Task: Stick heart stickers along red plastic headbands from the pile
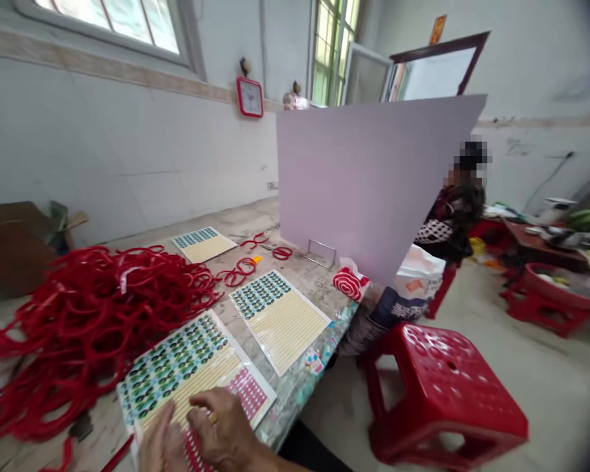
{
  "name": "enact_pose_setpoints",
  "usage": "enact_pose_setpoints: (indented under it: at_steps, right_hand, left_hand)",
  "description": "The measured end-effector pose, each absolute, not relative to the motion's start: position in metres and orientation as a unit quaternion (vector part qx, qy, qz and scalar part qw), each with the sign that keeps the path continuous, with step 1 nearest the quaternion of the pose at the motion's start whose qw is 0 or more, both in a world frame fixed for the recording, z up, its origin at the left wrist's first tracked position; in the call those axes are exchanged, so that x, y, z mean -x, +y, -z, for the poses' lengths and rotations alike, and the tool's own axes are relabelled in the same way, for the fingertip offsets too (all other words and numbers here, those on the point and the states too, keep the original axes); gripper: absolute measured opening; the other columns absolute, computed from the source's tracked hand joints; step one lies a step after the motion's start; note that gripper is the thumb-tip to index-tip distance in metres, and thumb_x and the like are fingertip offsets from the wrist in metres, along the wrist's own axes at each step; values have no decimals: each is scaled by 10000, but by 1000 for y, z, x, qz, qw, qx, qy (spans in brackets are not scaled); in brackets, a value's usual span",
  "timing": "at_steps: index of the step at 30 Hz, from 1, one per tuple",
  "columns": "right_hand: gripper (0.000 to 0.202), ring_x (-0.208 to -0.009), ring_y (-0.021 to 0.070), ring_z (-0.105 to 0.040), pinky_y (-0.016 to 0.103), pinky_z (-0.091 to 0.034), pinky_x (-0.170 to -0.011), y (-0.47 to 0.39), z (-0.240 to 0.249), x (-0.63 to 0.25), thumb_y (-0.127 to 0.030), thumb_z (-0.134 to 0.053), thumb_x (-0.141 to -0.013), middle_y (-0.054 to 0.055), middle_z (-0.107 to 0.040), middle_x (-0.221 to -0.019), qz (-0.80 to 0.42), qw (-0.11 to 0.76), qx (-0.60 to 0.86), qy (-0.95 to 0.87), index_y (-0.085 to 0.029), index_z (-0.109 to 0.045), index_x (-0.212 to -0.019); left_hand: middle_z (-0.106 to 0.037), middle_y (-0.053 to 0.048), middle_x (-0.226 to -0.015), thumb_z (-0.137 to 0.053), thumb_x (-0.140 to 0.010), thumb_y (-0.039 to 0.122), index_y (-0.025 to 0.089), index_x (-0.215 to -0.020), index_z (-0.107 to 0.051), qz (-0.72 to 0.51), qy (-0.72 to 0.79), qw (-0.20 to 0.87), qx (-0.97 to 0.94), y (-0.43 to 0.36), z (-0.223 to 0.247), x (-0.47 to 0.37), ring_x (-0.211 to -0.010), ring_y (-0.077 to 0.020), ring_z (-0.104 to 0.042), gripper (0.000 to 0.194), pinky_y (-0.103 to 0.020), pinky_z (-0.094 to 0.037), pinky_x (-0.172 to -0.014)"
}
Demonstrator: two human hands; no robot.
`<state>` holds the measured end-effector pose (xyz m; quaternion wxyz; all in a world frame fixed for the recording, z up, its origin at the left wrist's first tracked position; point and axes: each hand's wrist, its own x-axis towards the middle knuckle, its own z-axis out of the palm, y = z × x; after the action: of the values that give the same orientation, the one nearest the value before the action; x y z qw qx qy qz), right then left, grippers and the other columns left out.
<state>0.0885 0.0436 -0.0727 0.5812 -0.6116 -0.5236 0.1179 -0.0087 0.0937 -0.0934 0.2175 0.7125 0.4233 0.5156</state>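
Note:
At the bottom of the head view my right hand (223,426) bends over a sticker sheet, its thumb and fingers drawn together in a pinch; whatever lies between the tips is too small to make out. My left hand (160,442) is close beside it, blurred and partly cut off by the frame edge. Beneath both hands is the printed sheet (177,360), with rows of green-blue stickers, pale yellow strips and a pink-red part with white dots. To the left rises a tangled heap of red bands (103,328). A second sheet (280,321) lies just beyond.
A third sheet (204,244) and red-handled scissors (240,270) lie farther back. A large pale board (364,183) stands in a wire stand on the table. Nearby are a red-and-white roll (350,283), a sack (417,275) and a red stool (447,387). Another person (455,210) sits behind the board.

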Motion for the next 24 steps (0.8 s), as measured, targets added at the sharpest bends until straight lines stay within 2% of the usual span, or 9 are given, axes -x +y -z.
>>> enact_pose_setpoints:
  at_steps: [4,6,11,15,19,22,24]
  right_hand:
    - [239,-854,147,-624,244,-484,-782,22,77,-132,-236,-476,-865,53,-675,-931,-111,578,670,-453,-173,-635,-1032]
    - [244,-894,165,-603,277,-468,-820,14,83,-155,-240,-476,-864,79,-651,-950,-102,583,687,-421,-150,-625,-1035]
    - [257,-874,186,-585,308,-466,-787,2,101,-186,-241,-458,-872,120,-614,-948,-90,579,715,-382,-104,-594,-1043]
    - [184,-837,167,-583,279,-457,-774,-3,102,-183,-205,-471,-862,69,-632,-881,-89,563,716,-404,-158,-627,-949]
    - [228,-820,153,-573,276,-450,-786,-5,99,-193,-159,-401,-883,42,-639,-855,-71,543,719,-429,-186,-625,-919]
    - [215,-980,200,-543,342,-416,-891,-8,98,-217,-174,-472,-841,85,-621,-1020,-39,497,757,-422,-177,-621,-995]
    - [333,-1141,270,-465,424,-364,-959,-9,96,-236,-210,-521,-814,147,-534,-1221,-14,441,812,-381,-153,-579,-1137]
  left_hand:
    - [-654,-146,-1074,-411,-834,425,131,-1063,-593,-430,378,309,-759,73,96,-44,-1004,-263,-614,414,-401,-500,-877]
    - [-664,-150,-1046,-426,-833,404,126,-1036,-604,-403,350,339,-775,72,98,-61,-984,-254,-625,387,-399,-504,-871]
    - [-681,-152,-1000,-454,-814,406,120,-998,-632,-373,345,367,-779,71,109,-84,-960,-268,-637,384,-426,-501,-872]
    - [-684,-135,-1050,-443,-818,413,128,-1044,-638,-353,348,416,-762,63,119,-99,-980,-262,-640,413,-402,-505,-879]
    - [-675,-118,-1095,-457,-815,432,143,-1071,-639,-353,359,453,-736,59,125,-120,-1016,-258,-628,426,-383,-493,-904]
    - [-679,-117,-1082,-501,-790,452,136,-1067,-638,-343,360,476,-726,58,124,-137,-1004,-257,-632,442,-379,-485,-914]
    - [-689,-118,-1054,-503,-783,466,131,-1084,-627,-325,368,493,-719,57,121,-144,-960,-256,-650,467,-377,-502,-881]
